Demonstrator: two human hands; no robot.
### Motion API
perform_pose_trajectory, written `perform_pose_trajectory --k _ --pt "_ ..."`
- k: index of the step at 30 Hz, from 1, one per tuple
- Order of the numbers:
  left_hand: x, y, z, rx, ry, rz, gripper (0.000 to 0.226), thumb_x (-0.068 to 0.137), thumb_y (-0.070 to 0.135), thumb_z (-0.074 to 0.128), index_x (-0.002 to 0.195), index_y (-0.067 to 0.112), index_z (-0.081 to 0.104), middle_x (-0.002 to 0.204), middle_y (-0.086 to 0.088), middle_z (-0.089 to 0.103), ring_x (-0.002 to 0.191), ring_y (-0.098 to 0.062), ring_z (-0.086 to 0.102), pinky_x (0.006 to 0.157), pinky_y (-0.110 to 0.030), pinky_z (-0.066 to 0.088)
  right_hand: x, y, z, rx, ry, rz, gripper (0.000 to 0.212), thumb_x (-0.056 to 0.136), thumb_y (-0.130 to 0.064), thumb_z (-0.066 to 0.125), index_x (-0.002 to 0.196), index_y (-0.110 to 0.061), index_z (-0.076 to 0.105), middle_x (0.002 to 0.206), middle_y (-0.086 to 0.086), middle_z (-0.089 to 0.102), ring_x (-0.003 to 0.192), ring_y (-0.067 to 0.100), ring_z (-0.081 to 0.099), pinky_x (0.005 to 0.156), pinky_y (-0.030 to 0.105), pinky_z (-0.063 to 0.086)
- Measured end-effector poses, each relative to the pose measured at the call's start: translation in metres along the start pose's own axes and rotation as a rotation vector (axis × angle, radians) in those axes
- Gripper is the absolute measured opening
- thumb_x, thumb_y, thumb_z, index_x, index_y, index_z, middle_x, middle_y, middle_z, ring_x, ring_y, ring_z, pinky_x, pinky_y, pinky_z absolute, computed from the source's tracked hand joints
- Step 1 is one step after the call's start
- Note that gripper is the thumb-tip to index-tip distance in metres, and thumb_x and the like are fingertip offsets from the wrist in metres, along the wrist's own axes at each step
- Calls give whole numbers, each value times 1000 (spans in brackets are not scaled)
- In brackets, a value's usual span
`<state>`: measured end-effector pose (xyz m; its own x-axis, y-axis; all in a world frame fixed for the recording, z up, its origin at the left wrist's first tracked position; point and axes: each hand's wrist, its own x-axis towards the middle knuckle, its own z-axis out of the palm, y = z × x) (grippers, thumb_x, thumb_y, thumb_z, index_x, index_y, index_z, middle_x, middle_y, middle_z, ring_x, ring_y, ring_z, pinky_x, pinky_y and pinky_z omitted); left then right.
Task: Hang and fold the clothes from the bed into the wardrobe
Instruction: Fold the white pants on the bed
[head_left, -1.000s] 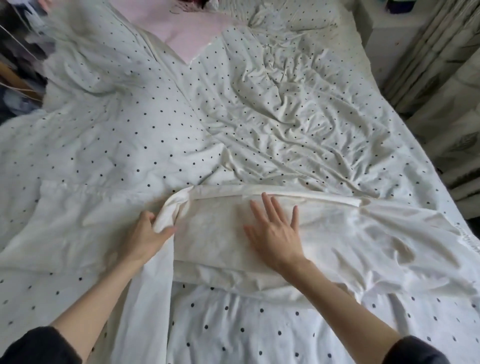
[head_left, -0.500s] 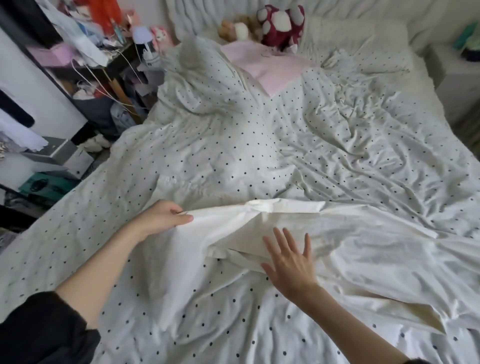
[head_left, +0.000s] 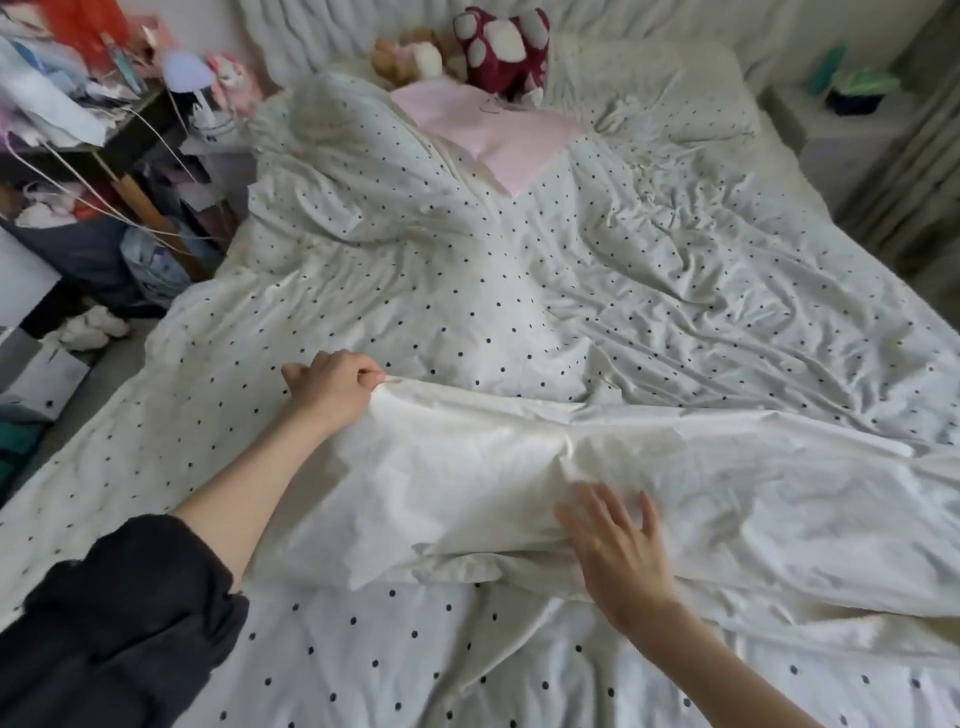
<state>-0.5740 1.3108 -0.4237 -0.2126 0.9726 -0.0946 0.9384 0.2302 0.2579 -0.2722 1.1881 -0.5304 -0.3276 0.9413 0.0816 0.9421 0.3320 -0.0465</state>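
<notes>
A plain white garment (head_left: 649, 483) lies spread across the near half of the bed (head_left: 675, 291), over a white duvet with black dots. My left hand (head_left: 332, 387) pinches the garment's upper left corner and holds it out flat to the left. My right hand (head_left: 618, 551) rests flat, fingers apart, on the garment's near edge, where a fold of cloth bunches up. The garment's right part runs out of view at the right edge. The wardrobe is not in view.
A pink pillow (head_left: 498, 130) and plush toys (head_left: 467, 52) sit at the head of the bed. A cluttered dark shelf (head_left: 88, 135) with cables stands at the left. Boxes and cloth lie on the floor (head_left: 62, 364) beside the bed. A white nightstand (head_left: 852, 119) is at the far right.
My left hand has pulled the garment's corner up and to the left, unfolding that side. My right hand slid toward me along the cloth. The view tilted up and left.
</notes>
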Motion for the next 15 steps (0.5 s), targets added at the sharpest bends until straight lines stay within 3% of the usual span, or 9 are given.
perform_pose_trajectory --k 4,7,9,12,15 --pt "15 -1 5 17 18 9 28 91 14 44 84 30 65 107 1 61 108 -24 45 78 -34 18 -18 -1 -5 2 -1 -31 85 48 -27 91 121 -19 48 125 12 61 113 30 61 91 61 40" --pt "9 4 15 28 102 1 30 92 8 47 109 24 65 121 -5 52 116 -27 39 91 -38 22 -19 0 -9 -33 -24 -34 96 43 -17 90 127 -15 44 128 17 59 113 33 60 94 58 30" --pt "-10 4 35 -27 171 109 32 91 11 51 122 18 58 128 -8 49 120 -29 41 96 -41 27 -12 -2 -9 -47 -41 -40 112 30 -7 89 130 -13 41 130 19 57 114 35 59 99 58 24" --pt "-54 -7 70 -23 191 389 39 85 25 54 121 11 59 128 -14 54 115 -32 50 89 -46 45 -6 -5 -6 -67 -55 -70 120 24 -6 91 132 -10 40 131 20 55 115 35 59 106 55 10" --pt "-102 -33 105 113 67 571 58 75 41 69 126 19 52 138 -13 46 126 -28 39 95 -57 41 -12 -5 -6 -90 -74 -99 117 31 -10 92 135 -10 38 135 19 52 118 34 56 108 53 6"
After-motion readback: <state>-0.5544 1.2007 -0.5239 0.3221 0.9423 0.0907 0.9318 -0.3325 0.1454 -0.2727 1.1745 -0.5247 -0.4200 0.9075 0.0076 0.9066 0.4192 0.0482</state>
